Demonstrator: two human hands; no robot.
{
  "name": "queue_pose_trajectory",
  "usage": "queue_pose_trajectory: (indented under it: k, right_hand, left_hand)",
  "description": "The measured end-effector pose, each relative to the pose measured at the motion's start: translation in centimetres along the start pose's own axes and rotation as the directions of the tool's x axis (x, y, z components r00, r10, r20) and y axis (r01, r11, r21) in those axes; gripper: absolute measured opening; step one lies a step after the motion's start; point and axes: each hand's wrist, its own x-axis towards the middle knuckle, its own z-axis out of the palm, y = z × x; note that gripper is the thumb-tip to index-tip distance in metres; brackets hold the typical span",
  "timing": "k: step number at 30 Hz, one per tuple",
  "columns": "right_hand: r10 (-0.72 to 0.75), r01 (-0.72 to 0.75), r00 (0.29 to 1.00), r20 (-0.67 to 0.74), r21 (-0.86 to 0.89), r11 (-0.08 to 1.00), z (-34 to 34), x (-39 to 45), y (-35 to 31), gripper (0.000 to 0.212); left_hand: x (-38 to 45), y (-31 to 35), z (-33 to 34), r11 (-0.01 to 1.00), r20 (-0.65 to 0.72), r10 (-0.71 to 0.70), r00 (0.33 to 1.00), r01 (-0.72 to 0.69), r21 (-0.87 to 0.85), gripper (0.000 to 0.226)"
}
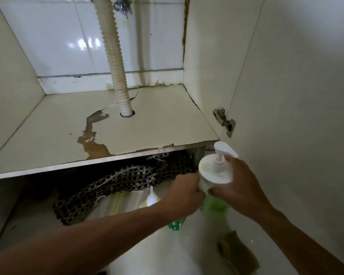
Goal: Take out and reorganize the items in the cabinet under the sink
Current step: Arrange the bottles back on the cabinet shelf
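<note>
A green pump bottle [213,203] with a white pump head is held below the front right corner of the cabinet floor [111,132]. My right hand [238,183] grips its neck from the right. My left hand [185,193] grips the bottle from the left, just under the white cap. A small bottle with a white pointed nozzle [151,198] stands below my left hand. Another green bottle [175,225] shows partly under my left forearm.
A corrugated drain hose [115,62] passes through the stained, peeling cabinet floor. The open door [296,96] with its hinge [224,121] stands on the right. A dark perforated mat [115,185] lies under the cabinet. A yellow sponge [236,251] lies on the floor.
</note>
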Motion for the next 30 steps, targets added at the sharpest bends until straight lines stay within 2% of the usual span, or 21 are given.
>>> queue_pose_trajectory:
  k: [2,4,6,9,11,14,16,20,22,26,30]
  right_hand:
    - [-0.021,0.021,0.998,-0.053,-0.001,1.000,-1.5,1.2,-2.1,0.085]
    - [-0.064,0.065,0.993,-0.095,0.007,0.998,-3.1,2.5,-4.3,0.078]
    - [-0.092,0.098,0.986,-0.137,0.039,0.994,-4.4,4.2,-6.4,0.078]
    - [-0.120,0.128,0.978,-0.171,0.037,0.991,-5.2,7.6,-9.0,0.074]
    - [-0.146,0.152,0.972,-0.182,0.017,0.988,-5.2,10.2,-10.5,0.077]
    - [-0.130,0.139,0.975,-0.183,0.040,0.989,-3.8,14.1,-11.4,0.089]
    - [-0.134,0.140,0.979,-0.154,0.031,0.990,-2.3,16.2,-11.4,0.091]
    - [-0.076,0.089,0.988,-0.134,0.096,0.991,-0.3,19.7,-10.5,0.082]
    - [-0.104,0.120,0.983,-0.149,0.102,0.988,-0.1,21.6,-9.8,0.073]
    - [-0.240,0.231,0.948,-0.208,-0.070,0.971,0.3,25.0,-8.7,0.063]
    - [-0.305,0.214,0.915,-0.263,-0.324,0.921,0.8,28.3,-8.1,0.066]
  left_hand:
    - [0.4,0.5,-1.1,0.993,-0.188,0.117,0.975,-0.119,0.002,0.010]
    - [1.0,0.9,-2.0,0.976,-0.305,0.191,0.933,-0.214,-0.044,0.013]
    - [1.9,1.4,-2.9,0.961,-0.350,0.236,0.907,-0.270,-0.051,0.036]
    - [4.1,1.0,-4.4,0.960,-0.344,0.217,0.913,-0.264,-0.096,0.084]
    - [6.2,-0.1,-5.3,0.955,-0.378,0.219,0.899,-0.277,-0.106,0.093]
    - [9.5,-2.2,-6.4,0.963,-0.412,0.213,0.886,-0.261,-0.063,0.093]
    - [11.2,-3.7,-6.6,0.971,-0.413,0.162,0.896,-0.220,-0.097,0.093]
    - [13.9,-5.5,-5.8,0.952,-0.419,0.110,0.901,-0.216,-0.217,0.087]
    - [15.9,-5.9,-5.7,0.948,-0.447,0.112,0.888,-0.231,-0.221,0.083]
    - [20.2,-6.2,-5.6,0.941,-0.484,0.071,0.872,-0.219,-0.257,0.080]
    - [23.7,-5.9,-6.0,0.932,-0.503,0.049,0.863,-0.221,-0.289,0.073]
